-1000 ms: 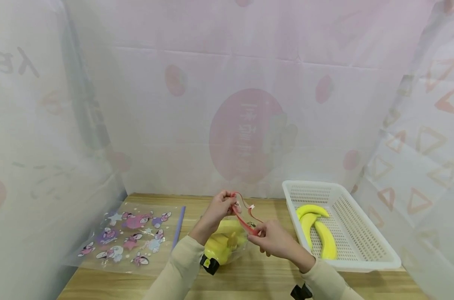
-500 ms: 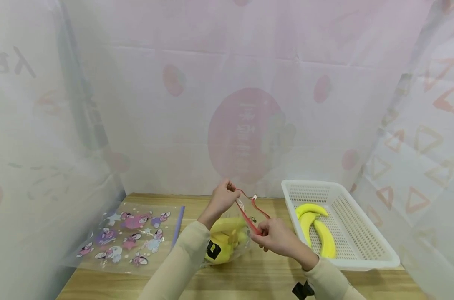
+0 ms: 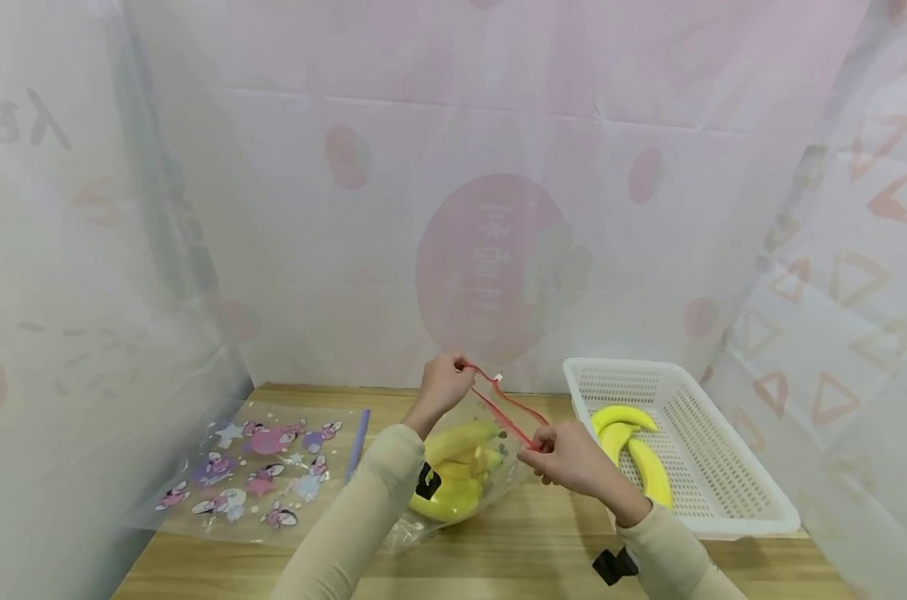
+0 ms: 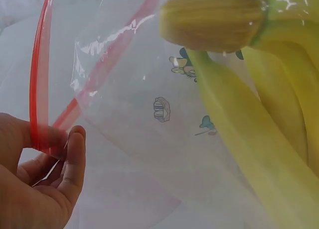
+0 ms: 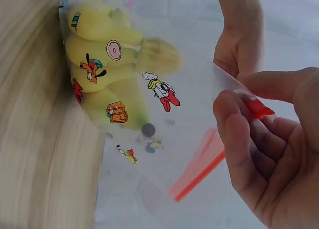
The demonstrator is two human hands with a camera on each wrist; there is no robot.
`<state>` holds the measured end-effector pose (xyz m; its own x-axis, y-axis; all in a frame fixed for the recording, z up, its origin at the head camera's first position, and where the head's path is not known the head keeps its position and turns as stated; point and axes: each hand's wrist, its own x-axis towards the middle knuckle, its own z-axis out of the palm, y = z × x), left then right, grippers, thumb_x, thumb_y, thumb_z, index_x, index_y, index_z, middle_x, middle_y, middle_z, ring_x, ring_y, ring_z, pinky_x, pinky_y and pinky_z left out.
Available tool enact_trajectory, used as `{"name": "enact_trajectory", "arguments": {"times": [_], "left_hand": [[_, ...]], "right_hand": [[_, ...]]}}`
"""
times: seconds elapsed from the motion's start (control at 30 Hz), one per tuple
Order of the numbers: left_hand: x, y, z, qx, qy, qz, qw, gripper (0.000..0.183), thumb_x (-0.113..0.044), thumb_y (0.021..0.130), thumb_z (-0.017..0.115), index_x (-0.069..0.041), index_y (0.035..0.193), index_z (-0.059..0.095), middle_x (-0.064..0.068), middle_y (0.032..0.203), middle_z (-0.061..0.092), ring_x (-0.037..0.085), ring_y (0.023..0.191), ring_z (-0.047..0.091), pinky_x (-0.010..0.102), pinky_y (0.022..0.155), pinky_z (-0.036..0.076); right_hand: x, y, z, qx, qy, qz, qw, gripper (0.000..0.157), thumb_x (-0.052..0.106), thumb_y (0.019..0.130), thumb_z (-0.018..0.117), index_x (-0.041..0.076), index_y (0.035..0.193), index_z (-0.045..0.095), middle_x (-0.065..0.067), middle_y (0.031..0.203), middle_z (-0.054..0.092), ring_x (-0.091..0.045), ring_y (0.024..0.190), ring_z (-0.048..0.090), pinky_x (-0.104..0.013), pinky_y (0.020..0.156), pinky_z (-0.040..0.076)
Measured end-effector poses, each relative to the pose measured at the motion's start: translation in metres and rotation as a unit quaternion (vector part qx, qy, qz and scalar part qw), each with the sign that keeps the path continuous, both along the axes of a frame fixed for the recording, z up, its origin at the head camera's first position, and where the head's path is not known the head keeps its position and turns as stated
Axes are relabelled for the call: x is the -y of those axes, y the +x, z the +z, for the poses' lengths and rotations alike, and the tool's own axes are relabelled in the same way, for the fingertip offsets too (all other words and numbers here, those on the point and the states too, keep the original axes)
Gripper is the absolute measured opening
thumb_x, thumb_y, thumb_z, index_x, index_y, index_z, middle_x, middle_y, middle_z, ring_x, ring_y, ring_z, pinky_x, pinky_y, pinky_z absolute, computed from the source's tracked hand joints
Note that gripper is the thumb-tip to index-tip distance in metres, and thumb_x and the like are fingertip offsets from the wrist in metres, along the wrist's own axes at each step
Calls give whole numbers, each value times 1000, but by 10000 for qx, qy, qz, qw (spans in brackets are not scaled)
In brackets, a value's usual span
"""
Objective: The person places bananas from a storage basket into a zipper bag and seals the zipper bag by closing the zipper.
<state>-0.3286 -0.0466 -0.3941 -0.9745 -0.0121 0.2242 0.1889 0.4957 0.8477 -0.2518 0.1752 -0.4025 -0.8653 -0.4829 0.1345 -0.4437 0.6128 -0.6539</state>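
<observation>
A clear zip bag (image 5: 164, 154) with a red zip edge and cartoon prints stands partly lifted between my hands. Inside it lies a bunch of bananas (image 3: 457, 483), also seen large in the left wrist view. My left hand (image 3: 444, 383) pinches one end of the red zip edge (image 4: 40, 79) between thumb and fingers. The other end is pinched by my right hand (image 3: 573, 458), lower and to the right. Between the hands the mouth gapes, its two red strips apart. My left sleeve hides part of the bag in the head view.
A white plastic basket (image 3: 724, 450) stands at the right with several loose bananas (image 3: 651, 475) in its left part. Flat on the wooden table (image 3: 528, 558) at the left is another clear bag (image 3: 262, 479) with a purple slider edge. Printed cloth walls surround the table.
Both hands have risen and the right hand has shifted right, lifting the bag's mouth and drawing its red edge longer. More of the bagged bananas shows now.
</observation>
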Motion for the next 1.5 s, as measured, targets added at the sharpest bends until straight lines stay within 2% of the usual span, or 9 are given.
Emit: {"name": "enact_trajectory", "arguments": {"times": [0.2, 0.57, 0.73, 0.87, 0.97, 1.07, 1.17, 1.33, 1.5], "left_hand": [[8, 2, -3, -183, -175, 279, 9993, 10, -12, 84, 63, -10, 75, 58, 2, 73, 58, 16, 64, 49, 26, 51, 40], [21, 4, 2, -24, -797, 483, 9956, 19, -20, 90, 44, -13, 72, 43, 0, 62, 41, 18, 54, 37, 39, 73, 31], [23, 2, 2, -59, -123, 280, 9995, 22, -18, 92, 45, -11, 72, 39, 6, 70, 48, 19, 58, 40, 32, 57, 33], [25, -1, -3, 172, 813, -192, 9964, 26, -17, 96, 46, -9, 73, 36, 14, 110, 63, 28, 80, 54, 27, 49, 30], [28, -3, -6, 352, 1249, -484, 9904, 26, -14, 95, 45, -8, 71, 37, 18, 127, 57, 34, 108, 54, 31, 57, 34], [31, -4, -9, 627, 1510, -793, 9834, 21, -12, 90, 44, -9, 69, 40, 18, 132, 53, 37, 124, 44, 42, 84, 41], [35, -3, -11, 870, 1691, -1066, 9759, 15, -12, 85, 43, -10, 71, 44, 17, 123, 56, 35, 123, 42, 54, 104, 26], [41, -3, -15, 901, 1623, -1072, 9767, 18, -16, 89, 43, -5, 78, 53, 10, 97, 56, 30, 108, 45, 55, 101, 26], [47, -4, -17, 643, 1467, -717, 9845, 36, -28, 96, 47, 0, 105, 67, 12, 117, 62, 32, 123, 45, 55, 107, 23]], "right_hand": [[-6, -10, -8, -405, -71, -604, 9973, 30, 32, 90, 65, 10, 69, 65, 3, 57, 60, -10, 48, 57, -26, 42, 45], [-11, -29, -1, -877, 28, -1158, 9894, 23, 25, 90, 66, 13, 71, 67, 2, 59, 61, -8, 50, 57, -26, 39, 39], [-12, -36, 0, -948, 22, -1246, 9877, 20, 25, 91, 65, 10, 80, 71, 0, 63, 63, -9, 52, 58, -27, 41, 40], [-13, -41, -1, -960, -38, -1284, 9871, 20, 25, 91, 65, 8, 83, 73, -2, 64, 64, -8, 51, 58, -27, 40, 40], [-13, -46, -1, -905, -103, -1319, 9871, 23, 26, 91, 65, 6, 85, 73, -4, 65, 65, -9, 52, 58, -28, 40, 41], [-11, -51, -1, -869, -129, -1356, 9869, 24, 27, 91, 65, 5, 84, 72, -4, 65, 65, -9, 52, 59, -28, 41, 42], [-8, -56, -2, -761, -197, -1389, 9872, 23, 28, 90, 66, 8, 82, 72, -4, 63, 65, -13, 53, 60, -28, 42, 43], [-6, -61, -4, -674, -346, -1307, 9885, 22, 27, 90, 66, 9, 78, 71, 1, 58, 62, -18, 53, 61, -27, 43, 43], [-10, -66, -10, -744, -452, -1181, 9892, 18, 23, 90, 66, 9, 79, 69, 0, 59, 61, -19, 53, 60, -27, 41, 41]]}}
